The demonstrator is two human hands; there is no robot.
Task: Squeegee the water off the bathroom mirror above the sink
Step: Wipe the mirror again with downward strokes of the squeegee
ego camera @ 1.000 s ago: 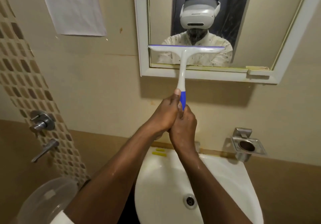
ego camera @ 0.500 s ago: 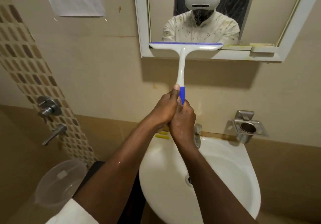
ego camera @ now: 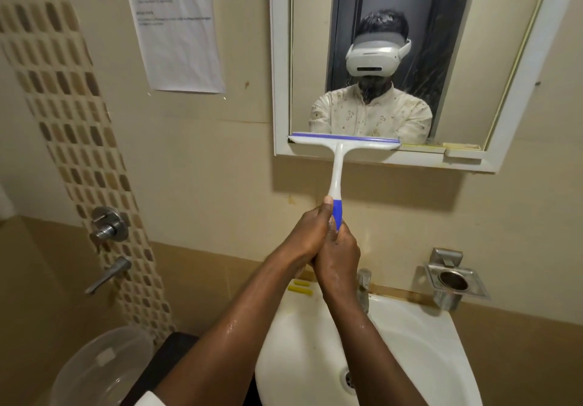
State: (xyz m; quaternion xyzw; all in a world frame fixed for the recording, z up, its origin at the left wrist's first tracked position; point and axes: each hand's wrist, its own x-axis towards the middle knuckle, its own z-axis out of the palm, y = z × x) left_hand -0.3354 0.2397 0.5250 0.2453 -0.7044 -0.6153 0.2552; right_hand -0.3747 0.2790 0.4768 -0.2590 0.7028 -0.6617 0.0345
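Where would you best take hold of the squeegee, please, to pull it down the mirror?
Grip the squeegee by its blue handle end, coming from below. The long handle hangs straight down from the blade, which lies across the mirror's bottom edge. Both hands wrap it there now.

Squeegee (ego camera: 339,153): smooth white plastic, blue grip. Mirror (ego camera: 457,58): glossy glass, water-streaked, framed in white. Sink (ego camera: 419,336): glossy white ceramic. Tap (ego camera: 363,286), cup holder (ego camera: 454,281): polished metal. Notice (ego camera: 176,27): matt paper.
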